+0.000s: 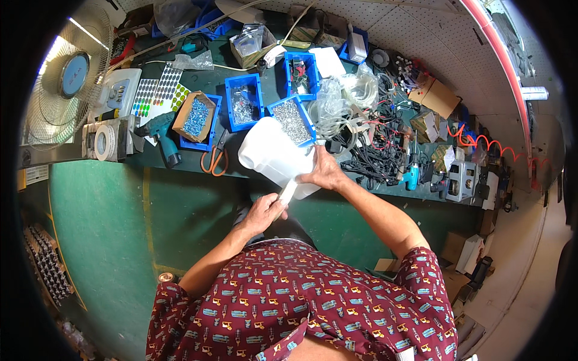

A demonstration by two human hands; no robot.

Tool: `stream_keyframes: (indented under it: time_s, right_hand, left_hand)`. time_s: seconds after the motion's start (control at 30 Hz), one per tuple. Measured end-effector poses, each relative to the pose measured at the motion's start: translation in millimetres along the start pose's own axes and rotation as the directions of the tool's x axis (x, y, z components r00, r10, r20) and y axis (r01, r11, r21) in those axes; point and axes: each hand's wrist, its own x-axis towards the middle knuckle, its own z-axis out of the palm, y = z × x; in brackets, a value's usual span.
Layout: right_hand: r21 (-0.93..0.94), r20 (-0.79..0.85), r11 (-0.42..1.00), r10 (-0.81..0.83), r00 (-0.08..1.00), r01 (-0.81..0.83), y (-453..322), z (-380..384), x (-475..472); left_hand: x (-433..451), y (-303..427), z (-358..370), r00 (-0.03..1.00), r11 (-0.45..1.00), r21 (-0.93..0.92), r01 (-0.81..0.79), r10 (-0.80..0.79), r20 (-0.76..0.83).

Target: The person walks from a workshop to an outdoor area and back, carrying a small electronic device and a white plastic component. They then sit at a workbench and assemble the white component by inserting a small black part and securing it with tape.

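Note:
My right hand [326, 170] grips the near right part of a translucent white plastic container [271, 149], which is tilted at the bench's front edge. My left hand [265, 211] is closed around a flat, pale strip-like piece [287, 192], whose upper end meets the container near my right thumb. Just behind the container stands a blue bin [291, 117] of small metal parts. To its left are a blue bin of small clear and dark parts [244, 101] and a cardboard box of blue parts [195, 115]. Orange-handled scissors [215, 161] lie left of the container.
A teal cordless drill [163, 137], a tape roll [104, 142] and a fan [74, 74] stand at the left. Tangled black cables [377, 155] and clear tubing [332, 124] lie right of the container. A teal power screwdriver [412, 173] lies near the right front edge.

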Motion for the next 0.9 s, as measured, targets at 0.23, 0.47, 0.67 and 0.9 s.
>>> stream_keyframes:
  time_s: [0.23, 0.47, 0.67, 0.9]
  right_hand:
    - [0.075, 0.121, 0.984, 0.152, 0.981, -0.162, -24, -37, -13]
    - [-0.119, 0.115, 0.949, -0.278, 0.954, 0.291, -71, -58, -60]
    - [-0.194, 0.125, 0.872, -0.433, 0.893, 0.450, -91, -64, -118]
    - [-0.320, 0.141, 0.822, -0.451, 0.881, 0.471, -51, -20, -120]
  left_hand:
    - [-12, -27, -11, 0.980, 0.978, 0.058, 0.200, -0.199, -0.016]
    - [24, -46, -18, 0.994, 0.989, -0.112, 0.092, -0.085, 0.063]
    - [21, 59, -43, 0.937, 0.759, -0.608, 0.233, -0.008, 0.349]
    - [154, 58, -55, 0.848, 0.788, -0.403, 0.466, -0.267, 0.458]
